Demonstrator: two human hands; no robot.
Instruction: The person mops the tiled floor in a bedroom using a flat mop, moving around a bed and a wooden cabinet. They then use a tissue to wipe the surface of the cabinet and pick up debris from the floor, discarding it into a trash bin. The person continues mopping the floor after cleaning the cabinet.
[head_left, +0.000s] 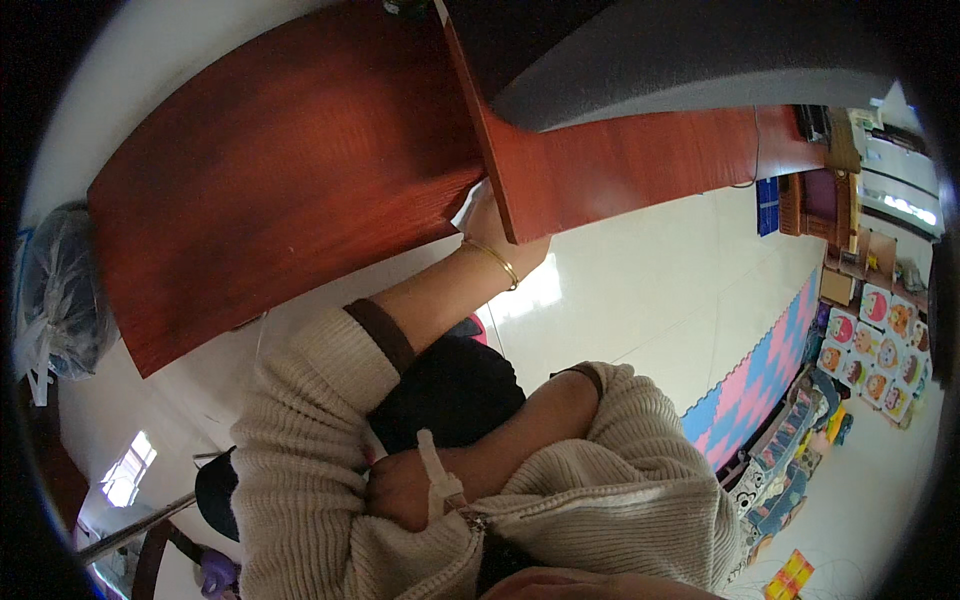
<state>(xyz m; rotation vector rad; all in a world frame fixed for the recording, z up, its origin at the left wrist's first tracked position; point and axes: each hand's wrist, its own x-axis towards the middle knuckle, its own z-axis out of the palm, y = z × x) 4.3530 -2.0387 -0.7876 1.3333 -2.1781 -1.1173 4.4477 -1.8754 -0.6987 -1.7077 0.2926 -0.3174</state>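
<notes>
My left hand (486, 219), a gold bangle at its wrist, reaches up to the red-brown wooden desk (300, 165). An upright wooden panel edge (480, 142) hides much of the hand, and its fingers are not clear. White material (469, 208), perhaps paper or cloth, shows beside it at the desk's lower edge; whether the hand grips it cannot be told. Folded across my body, my right hand (397, 489) lies by the left sleeve of the beige ribbed cardigan (300, 450), behind a light fabric tab (435, 472). Its fingertips are hidden.
A dark grey surface (675, 75) rises above the desk's right part (637, 165). A clear plastic bag (64, 292) with dark contents is at far left. Pink and blue foam mats (757, 367) lie on the pale tiled floor at right, near shelves and cartoon pictures (874, 345).
</notes>
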